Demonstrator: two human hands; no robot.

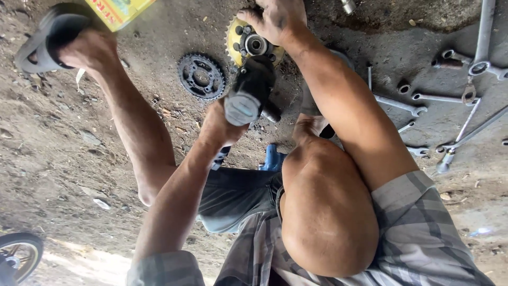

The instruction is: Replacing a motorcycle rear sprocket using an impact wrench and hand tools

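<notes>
Fingers (253, 15) of the right hand (275, 20) curl over a yellow sprocket hub (248, 43) on the dirt floor (63, 143), pressing it down. Fingers of the left hand (219, 127) are wrapped tight round a dark hammer-like tool (251, 92), its head just beside the hub. A black sprocket (201, 77) lies near; wrenches (450, 100) lie well apart.
</notes>
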